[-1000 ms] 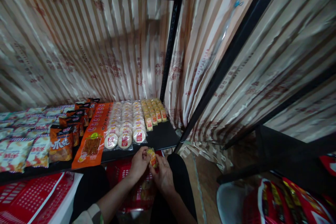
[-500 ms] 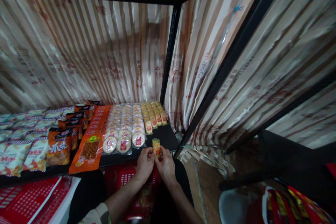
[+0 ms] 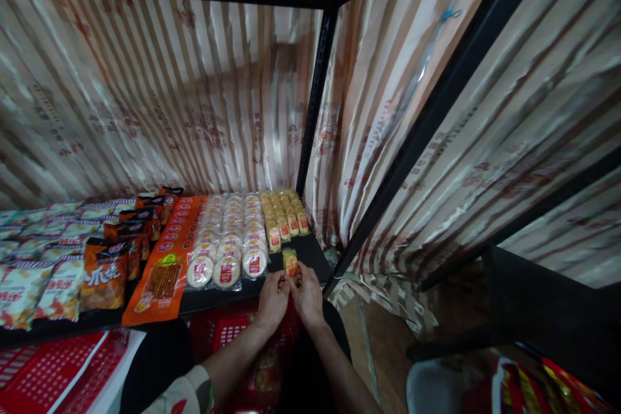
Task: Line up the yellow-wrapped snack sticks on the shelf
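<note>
A small yellow snack packet (image 3: 290, 262) with a reddish label stands upright between my hands at the front of the black shelf (image 3: 310, 252). My right hand (image 3: 307, 294) grips its right side and lower end between thumb and fingers. My left hand (image 3: 273, 301) is closed with its fingertips at the packet's lower left corner; whether it pinches the wrapper is hard to tell. Just beyond are rows of matching yellow packets (image 3: 292, 224). Left of those lie rows of round white wrapped cakes (image 3: 226, 268).
Further left are an orange snack bag (image 3: 167, 272), brown bags (image 3: 104, 275) and white chip bags (image 3: 61, 284). Below the shelf sits a red basket (image 3: 228, 333), with another red basket (image 3: 48, 369) at left. A black post (image 3: 317, 97) and striped sheeting (image 3: 218, 90) stand behind.
Both hands have moved slightly forward with the yellow packet, nearer the rows of matching packets. The camera view has shifted a little.
</note>
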Action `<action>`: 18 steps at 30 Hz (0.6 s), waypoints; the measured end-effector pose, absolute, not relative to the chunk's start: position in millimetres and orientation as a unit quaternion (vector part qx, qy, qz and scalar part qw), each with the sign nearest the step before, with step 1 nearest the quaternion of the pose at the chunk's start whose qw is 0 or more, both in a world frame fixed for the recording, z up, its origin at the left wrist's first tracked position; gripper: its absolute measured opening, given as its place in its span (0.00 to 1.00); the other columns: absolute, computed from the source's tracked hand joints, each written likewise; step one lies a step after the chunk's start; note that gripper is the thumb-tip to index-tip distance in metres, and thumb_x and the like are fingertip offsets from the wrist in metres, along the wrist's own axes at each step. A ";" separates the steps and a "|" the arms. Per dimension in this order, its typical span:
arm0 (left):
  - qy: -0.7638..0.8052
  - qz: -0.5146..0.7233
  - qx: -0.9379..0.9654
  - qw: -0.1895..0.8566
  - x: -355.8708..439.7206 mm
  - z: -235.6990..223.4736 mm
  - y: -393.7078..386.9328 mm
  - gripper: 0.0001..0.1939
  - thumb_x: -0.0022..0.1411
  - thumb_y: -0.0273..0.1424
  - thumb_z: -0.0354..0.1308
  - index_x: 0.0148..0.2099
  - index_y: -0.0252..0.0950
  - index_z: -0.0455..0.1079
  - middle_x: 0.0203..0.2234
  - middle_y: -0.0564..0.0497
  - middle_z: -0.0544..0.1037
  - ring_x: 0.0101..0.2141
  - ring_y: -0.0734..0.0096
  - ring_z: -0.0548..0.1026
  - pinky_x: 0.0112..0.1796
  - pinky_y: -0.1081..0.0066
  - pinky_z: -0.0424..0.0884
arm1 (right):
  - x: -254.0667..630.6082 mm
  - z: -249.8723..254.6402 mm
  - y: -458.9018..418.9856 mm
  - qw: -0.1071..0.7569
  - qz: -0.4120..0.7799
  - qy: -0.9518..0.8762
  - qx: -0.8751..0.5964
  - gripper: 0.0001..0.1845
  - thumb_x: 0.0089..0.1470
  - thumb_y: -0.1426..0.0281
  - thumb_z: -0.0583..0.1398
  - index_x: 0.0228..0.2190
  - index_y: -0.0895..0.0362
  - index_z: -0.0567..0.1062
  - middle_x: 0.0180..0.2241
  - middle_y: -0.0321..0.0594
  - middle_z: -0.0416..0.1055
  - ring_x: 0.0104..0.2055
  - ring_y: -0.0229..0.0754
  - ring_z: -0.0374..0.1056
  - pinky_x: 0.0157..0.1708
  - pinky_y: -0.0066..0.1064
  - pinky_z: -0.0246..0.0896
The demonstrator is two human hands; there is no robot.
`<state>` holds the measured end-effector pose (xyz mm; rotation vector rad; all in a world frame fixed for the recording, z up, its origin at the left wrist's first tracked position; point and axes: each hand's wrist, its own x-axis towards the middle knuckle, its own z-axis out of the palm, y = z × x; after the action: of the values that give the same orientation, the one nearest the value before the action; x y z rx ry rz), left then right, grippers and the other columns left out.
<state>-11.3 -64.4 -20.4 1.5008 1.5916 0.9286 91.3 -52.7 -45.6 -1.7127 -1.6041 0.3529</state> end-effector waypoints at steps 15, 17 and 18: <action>0.633 0.351 0.571 0.386 -0.9 -24.6 -38.3 0.15 0.55 0.26 0.46 0.44 0.33 0.69 0.40 0.45 0.73 0.41 0.71 0.70 0.46 0.73 0.63 | 96.9 -47.6 -30.9 0.395 0.156 -0.616 -0.663 0.22 0.49 0.71 0.51 0.46 0.60 0.68 0.38 0.49 0.68 0.41 0.48 0.65 0.44 0.38 0.61; 0.632 0.356 0.571 0.386 0.8 -26.2 -34.4 0.15 0.55 0.26 0.46 0.44 0.34 0.69 0.41 0.46 0.73 0.41 0.71 0.71 0.46 0.73 0.63 | 98.1 -50.9 -26.2 0.401 0.154 -0.617 -0.660 0.21 0.49 0.72 0.51 0.46 0.60 0.69 0.38 0.49 0.68 0.41 0.47 0.65 0.44 0.38 0.61; 0.630 0.359 0.571 0.386 1.7 -27.3 -32.5 0.15 0.55 0.26 0.46 0.44 0.34 0.69 0.41 0.46 0.73 0.41 0.72 0.71 0.46 0.73 0.63 | 98.7 -53.0 -23.5 0.405 0.151 -0.615 -0.659 0.21 0.49 0.71 0.51 0.45 0.60 0.69 0.38 0.49 0.68 0.40 0.47 0.66 0.44 0.38 0.62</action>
<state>1.7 -32.5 -27.3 1.4539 1.6037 0.9141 98.7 -23.5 -53.0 -1.6635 -1.5526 0.3821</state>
